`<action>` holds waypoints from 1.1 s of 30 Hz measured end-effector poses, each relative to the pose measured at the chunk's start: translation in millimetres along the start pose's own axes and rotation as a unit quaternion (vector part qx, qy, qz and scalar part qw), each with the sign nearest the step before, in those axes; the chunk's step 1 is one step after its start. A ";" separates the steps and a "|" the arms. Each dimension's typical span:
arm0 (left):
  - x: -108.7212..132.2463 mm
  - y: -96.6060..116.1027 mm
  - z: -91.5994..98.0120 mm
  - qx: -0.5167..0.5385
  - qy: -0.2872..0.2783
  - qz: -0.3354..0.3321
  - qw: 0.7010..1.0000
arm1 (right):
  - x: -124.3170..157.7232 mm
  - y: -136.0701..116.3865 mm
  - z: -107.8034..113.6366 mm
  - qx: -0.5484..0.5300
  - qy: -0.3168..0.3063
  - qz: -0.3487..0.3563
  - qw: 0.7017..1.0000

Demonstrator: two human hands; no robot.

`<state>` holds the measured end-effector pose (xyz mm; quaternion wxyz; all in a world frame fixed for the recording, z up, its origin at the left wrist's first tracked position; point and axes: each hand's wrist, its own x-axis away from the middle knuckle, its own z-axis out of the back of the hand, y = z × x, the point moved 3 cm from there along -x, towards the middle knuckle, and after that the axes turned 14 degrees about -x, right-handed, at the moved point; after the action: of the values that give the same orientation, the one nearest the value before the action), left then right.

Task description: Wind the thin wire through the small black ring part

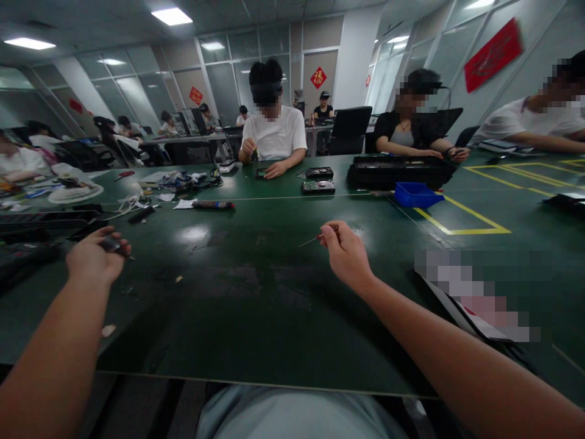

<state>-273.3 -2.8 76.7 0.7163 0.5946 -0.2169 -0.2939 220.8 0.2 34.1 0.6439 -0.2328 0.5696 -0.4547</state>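
My right hand point(346, 255) is closed around a thin screwdriver point(311, 241), above the middle of the green table. The slim metal shaft points left, and most of its reddish handle is hidden by my fingers. Off to the left, my left hand point(94, 259) has its fingers curled round a small dark object point(112, 244). What kind of object that is I cannot make out; a short thin tip shows at its lower right. Black equipment point(31, 253) lies close beside this hand.
Across the green table point(256, 317), a person in white point(276, 134) handles a small board. Hard drives point(319, 185), a blue bin point(415, 195) and a black casing point(397, 171) lie at the far side. A dark red-tipped tool point(212, 205) and cables point(189, 180) are farther left.
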 end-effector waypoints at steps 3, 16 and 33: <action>17.4 6.2 -47.5 0.089 -0.081 0.025 0.992 | 0.1 -0.4 0.7 0.005 -0.002 -0.003 1.000; 169.4 37.1 -191.3 0.096 -0.396 -0.058 0.911 | 0.5 -1.2 0.9 -0.001 0.002 -0.003 1.000; 212.3 -23.5 -225.3 -0.293 -0.461 -0.397 0.738 | 1.7 0.4 -1.3 0.016 -0.012 -0.017 1.000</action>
<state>27.3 13.5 0.6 0.4863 0.1794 -0.1681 -0.8385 219.7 -0.7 32.6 0.6465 -0.2378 0.5506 -0.4715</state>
